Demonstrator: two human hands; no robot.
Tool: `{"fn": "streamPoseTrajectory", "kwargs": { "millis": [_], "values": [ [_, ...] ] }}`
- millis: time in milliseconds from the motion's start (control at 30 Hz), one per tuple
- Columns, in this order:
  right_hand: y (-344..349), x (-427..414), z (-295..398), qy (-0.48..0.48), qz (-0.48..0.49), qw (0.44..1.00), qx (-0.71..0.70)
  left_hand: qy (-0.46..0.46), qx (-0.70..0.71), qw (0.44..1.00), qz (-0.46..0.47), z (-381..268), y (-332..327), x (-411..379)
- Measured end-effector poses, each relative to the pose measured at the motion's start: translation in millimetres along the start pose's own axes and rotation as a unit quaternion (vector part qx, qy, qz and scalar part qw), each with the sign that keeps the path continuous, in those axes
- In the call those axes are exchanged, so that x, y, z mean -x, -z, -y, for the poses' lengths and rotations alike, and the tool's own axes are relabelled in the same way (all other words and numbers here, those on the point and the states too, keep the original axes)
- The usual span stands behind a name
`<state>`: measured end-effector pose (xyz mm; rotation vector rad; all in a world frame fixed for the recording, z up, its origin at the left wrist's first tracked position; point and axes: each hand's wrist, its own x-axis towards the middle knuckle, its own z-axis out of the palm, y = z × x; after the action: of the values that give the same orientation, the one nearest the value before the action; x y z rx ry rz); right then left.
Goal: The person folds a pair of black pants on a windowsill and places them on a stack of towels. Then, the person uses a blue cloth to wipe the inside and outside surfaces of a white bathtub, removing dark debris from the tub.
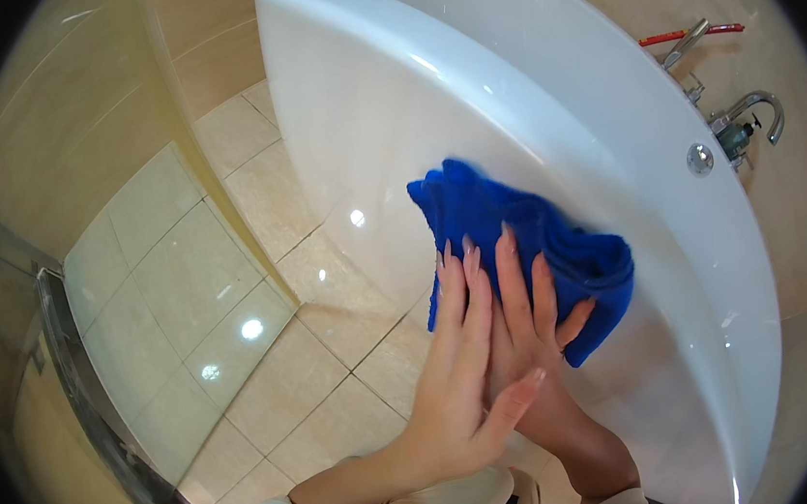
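Observation:
A blue cloth (494, 207), bunched into folds at its right end, lies against the outer side of a glossy white bathtub (363, 132). My right hand (527, 320) presses the cloth to the tub with its fingers spread. Beside it and partly over it is my left hand (456, 385), fingers extended, its tips at the cloth's lower left part. The left thumb crosses above the right wrist. Part of my right hand is hidden under the left.
Chrome taps (743, 106), a small dark pump bottle (734, 140) and a red tube (692, 33) are at the tub's far right side. A round chrome fitting (700, 159) sits on its inner wall. A glass panel (183, 309) stands left over the tiled floor (315, 392).

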<state>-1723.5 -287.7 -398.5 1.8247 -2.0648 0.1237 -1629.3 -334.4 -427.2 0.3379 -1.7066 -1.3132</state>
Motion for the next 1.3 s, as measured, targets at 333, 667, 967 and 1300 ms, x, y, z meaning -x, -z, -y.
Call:
{"fn": "streamPoseTrajectory", "kwargs": {
  "millis": [333, 667, 967, 1300],
  "values": [
    [103, 20, -46, 0.057, -0.078, 0.979, -0.18, -0.076, -0.077, 0.964, -0.243, 19, -64, -50],
    [87, 12, -58, 0.134, -0.096, 0.976, -0.142, 0.002, -0.061, 0.913, -0.404, 88, -56, -56],
    [85, 12, -43, 0.138, -0.023, 0.987, 0.075, 0.255, 0.123, 0.848, -0.449, 290, -79, 44],
    [69, 6, -39, 0.157, -0.068, 0.98, 0.104, 0.358, 0.374, 0.749, -0.414, 307, -86, 79]
  ]
}}
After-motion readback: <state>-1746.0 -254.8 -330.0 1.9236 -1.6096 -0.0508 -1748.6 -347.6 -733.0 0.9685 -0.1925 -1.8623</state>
